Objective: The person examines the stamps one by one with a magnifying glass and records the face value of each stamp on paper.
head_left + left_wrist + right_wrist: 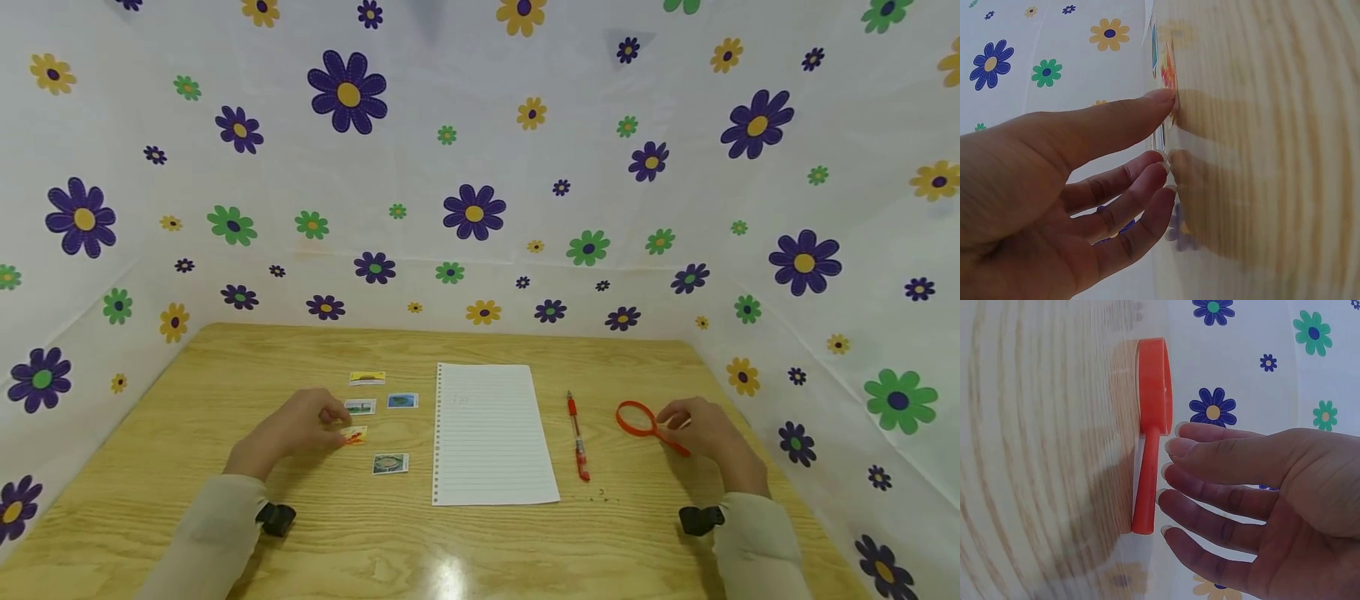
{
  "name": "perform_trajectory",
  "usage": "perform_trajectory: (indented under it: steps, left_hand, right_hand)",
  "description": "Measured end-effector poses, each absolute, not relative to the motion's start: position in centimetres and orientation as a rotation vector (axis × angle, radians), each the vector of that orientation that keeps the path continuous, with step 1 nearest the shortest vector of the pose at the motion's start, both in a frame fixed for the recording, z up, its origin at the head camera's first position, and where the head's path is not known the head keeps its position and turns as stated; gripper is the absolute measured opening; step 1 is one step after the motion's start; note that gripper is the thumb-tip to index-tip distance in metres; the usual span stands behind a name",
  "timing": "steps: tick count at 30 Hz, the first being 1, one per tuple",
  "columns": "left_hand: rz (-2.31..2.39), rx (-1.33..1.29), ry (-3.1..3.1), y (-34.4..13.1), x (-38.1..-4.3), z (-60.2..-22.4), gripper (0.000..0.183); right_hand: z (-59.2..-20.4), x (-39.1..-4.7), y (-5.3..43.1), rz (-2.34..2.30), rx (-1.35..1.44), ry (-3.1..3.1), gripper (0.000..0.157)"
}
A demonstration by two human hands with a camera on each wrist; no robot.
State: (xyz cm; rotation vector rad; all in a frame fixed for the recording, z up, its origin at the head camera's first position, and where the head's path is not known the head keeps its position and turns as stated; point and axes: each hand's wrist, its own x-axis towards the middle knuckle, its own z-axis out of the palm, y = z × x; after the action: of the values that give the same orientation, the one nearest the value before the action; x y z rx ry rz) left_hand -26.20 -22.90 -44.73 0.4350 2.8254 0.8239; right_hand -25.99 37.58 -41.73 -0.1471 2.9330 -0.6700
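Loose on both sides: my left hand (300,423) has its thumb against the red-and-yellow card (357,434) on the table (525,546), no pinch visible; my right hand (703,431), fingers relaxed, is just beside the red magnifying glass (1152,440), holding nothing. Best handling, I'd say: card by its edge, light pressure; glass by its handle. Beyond: landscape card (362,407), then yellow card (367,378).

The left hand (1041,187) was placed at the tabletop (1272,150), its thumb tip touching an orange-and-yellow card (1168,72) seen nearly edge-on along the tabletop's visible edge. Three bent fingers (1140,185) showed below; behind hung a flower-printed white sheet (1079,72).
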Motion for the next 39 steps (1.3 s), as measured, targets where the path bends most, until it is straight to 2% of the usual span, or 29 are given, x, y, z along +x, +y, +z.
perform_trajectory:
  steps: [8,29,39]
  left_hand:
    - [0.806,0.444,2.821,-22.9,-26.1,-44.6,0.012]
    - [0.813,0.426,2.825,-22.7,-25.9,-44.5,0.012]
    - [0.826,0.405,2.811,-22.5,-26.0,-44.5,0.013]
  right_hand:
    - [-42.5,-26.3,37.7,-0.698,-0.244,2.942,0.015]
    - [-43.4,-26.5,37.5,-0.745,-0.279,2.922,0.011]
    - [-42.3,-26.3,35.5,-0.737,-0.420,3.012,0.012]
